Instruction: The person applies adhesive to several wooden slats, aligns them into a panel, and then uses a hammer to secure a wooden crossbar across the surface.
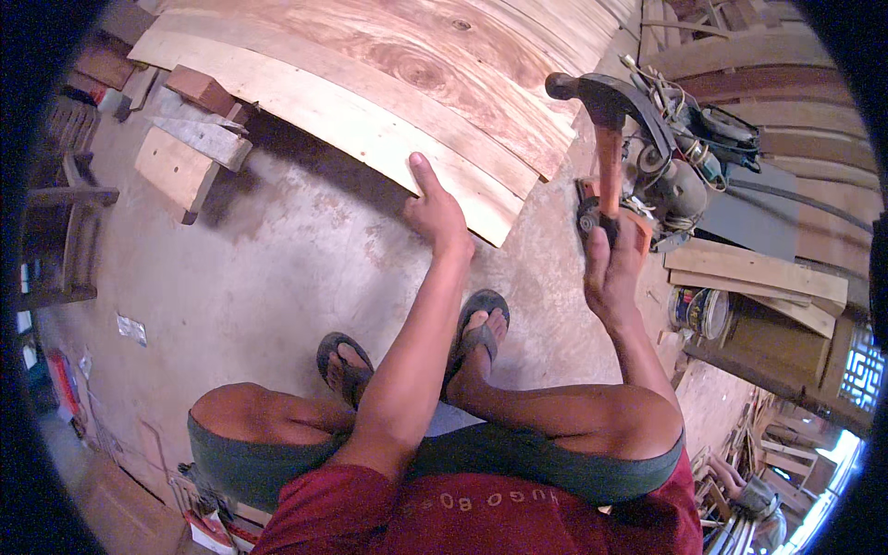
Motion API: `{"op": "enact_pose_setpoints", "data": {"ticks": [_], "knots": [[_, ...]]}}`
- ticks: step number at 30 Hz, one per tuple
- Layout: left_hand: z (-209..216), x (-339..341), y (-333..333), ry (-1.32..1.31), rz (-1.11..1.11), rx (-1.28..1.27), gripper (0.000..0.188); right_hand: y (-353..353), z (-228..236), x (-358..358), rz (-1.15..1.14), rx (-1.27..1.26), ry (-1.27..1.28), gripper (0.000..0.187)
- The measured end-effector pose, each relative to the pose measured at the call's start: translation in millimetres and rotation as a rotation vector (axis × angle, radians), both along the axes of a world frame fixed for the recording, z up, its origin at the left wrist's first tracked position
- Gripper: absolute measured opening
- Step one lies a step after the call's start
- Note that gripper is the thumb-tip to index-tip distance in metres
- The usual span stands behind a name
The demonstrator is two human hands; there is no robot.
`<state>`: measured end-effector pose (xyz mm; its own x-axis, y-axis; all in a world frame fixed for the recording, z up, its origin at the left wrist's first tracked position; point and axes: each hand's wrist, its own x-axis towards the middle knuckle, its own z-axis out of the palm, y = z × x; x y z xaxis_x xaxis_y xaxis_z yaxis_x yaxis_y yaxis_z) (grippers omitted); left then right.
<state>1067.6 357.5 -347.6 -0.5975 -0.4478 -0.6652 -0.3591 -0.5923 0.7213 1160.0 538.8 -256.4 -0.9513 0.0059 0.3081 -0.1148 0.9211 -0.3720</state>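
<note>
A wide panel of pale and reddish boards (370, 120) stretches across the top of the view, raised off the floor. My left hand (439, 217) grips its near edge close to the right corner. The thumb lies on the top face, while the other fingers are mostly hidden under the edge. Held upright in my right hand (614, 268) is a claw hammer (609, 153) with a dark head and a wooden handle. Its head is raised to the right of the panel, apart from the wood. My right fingers are wrapped round the lower handle.
Wood blocks (180, 171) sit by the panel's left side. Power tools and tangled cords (680, 176) lie at the right, near stacked planks (754, 277) and a paint bucket (700, 312). My sandalled feet (479, 335) rest on the concrete floor. Another person (754, 499) shows at lower right.
</note>
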Motion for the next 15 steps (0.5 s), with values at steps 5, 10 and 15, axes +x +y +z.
{"op": "enact_pose_setpoints", "data": {"ticks": [5, 10, 15], "knots": [[-1, 1, 0, 0.026, 0.011, 0.042, 0.094, -5, 14, -21, -0.098, -0.049, -0.513, 0.030], [-1, 0, 0, -0.007, 0.008, 0.003, 0.093, -5, 6, -12, -0.121, -0.203, -0.176, 0.028], [11, 2, 3, 0.018, -0.004, -0.036, 0.093, -5, 16, 3, 0.019, -0.006, -0.042, 0.026]]}}
